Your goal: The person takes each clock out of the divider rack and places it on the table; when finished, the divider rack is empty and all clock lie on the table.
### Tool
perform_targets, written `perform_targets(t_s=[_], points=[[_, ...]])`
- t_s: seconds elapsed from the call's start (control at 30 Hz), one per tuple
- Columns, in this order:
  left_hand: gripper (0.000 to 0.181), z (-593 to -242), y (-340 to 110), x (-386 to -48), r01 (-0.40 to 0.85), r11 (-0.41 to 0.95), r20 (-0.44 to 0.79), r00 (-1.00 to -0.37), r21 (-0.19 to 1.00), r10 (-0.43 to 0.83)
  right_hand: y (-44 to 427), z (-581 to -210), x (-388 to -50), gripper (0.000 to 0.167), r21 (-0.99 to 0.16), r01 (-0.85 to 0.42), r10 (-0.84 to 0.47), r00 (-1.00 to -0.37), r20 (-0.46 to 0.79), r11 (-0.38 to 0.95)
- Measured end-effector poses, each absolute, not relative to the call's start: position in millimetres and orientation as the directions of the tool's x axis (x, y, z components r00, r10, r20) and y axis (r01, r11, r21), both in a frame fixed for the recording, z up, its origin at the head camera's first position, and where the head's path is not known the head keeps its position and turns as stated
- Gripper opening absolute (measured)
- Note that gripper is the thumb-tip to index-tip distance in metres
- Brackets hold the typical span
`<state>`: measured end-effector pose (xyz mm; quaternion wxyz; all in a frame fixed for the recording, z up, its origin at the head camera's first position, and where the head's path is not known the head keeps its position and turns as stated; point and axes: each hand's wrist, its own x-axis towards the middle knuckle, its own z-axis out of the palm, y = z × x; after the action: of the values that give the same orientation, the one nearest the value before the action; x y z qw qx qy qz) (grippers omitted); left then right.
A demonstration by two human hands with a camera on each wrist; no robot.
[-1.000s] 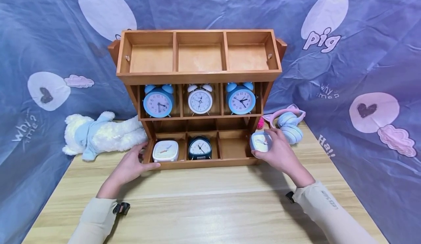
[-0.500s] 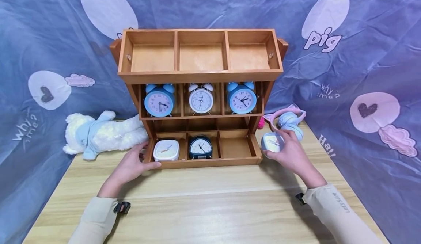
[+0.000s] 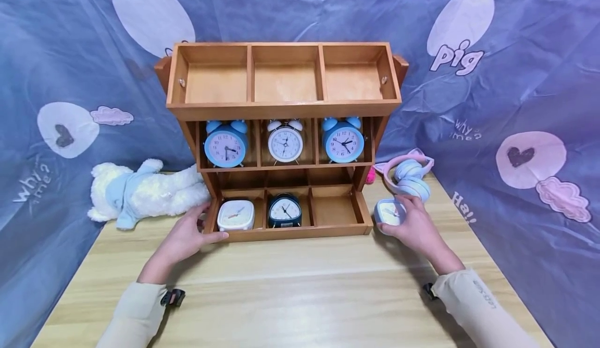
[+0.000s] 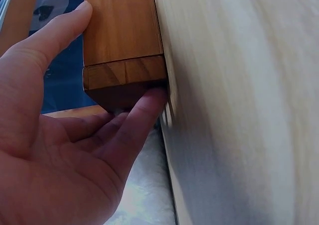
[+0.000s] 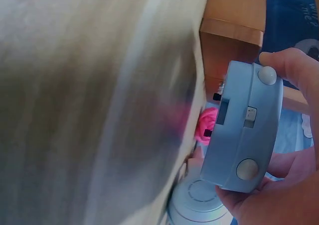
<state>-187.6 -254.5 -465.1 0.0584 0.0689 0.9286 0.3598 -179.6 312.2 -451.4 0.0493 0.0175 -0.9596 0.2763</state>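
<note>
My left hand (image 3: 187, 236) grips the lower left corner of a wooden shelf (image 3: 300, 233), thumb on the front board, fingers round the side in the left wrist view. Right of the shelf, my right hand (image 3: 419, 228) holds a light-blue square alarm clock (image 3: 386, 213) by its edges, face up and tilted. The right wrist view shows that clock's side with its round feet (image 5: 247, 169). In the bottom row sit a white square clock (image 3: 236, 215) and a dark teal rounded-triangle clock (image 3: 285, 213); the right compartment (image 3: 334, 210) is bare.
The middle row holds two blue twin-bell clocks (image 3: 226, 149) and a white one (image 3: 285, 145) between them. A white plush bear (image 3: 150, 191) lies left of the shelf. Pink-and-blue headphones (image 3: 410, 176) and a pink object (image 3: 370, 175) lie behind the right hand.
My right hand has carried the light-blue clock rightward, away from the shelf's right end, then slightly lower over the last half second. The left hand has stayed on the corner.
</note>
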Motion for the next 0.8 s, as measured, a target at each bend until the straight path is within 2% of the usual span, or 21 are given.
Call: perform_targets(t_s=[0.3, 0.8], points=[[0.119, -470, -256, -184, 0.067, 0.743, -0.076, -0.985, 0.666, 0.157, 313, -465, -179, 0.101, -0.523, -0.068, -0.022, -0.995, 0.094, 0.849], [0.116, -471, -256, -188, 0.078, 0.724, -0.055, -0.986, 0.686, 0.159, 320, -465, -184, 0.101, -0.517, -0.082, -0.044, -0.995, 0.086, 0.852]])
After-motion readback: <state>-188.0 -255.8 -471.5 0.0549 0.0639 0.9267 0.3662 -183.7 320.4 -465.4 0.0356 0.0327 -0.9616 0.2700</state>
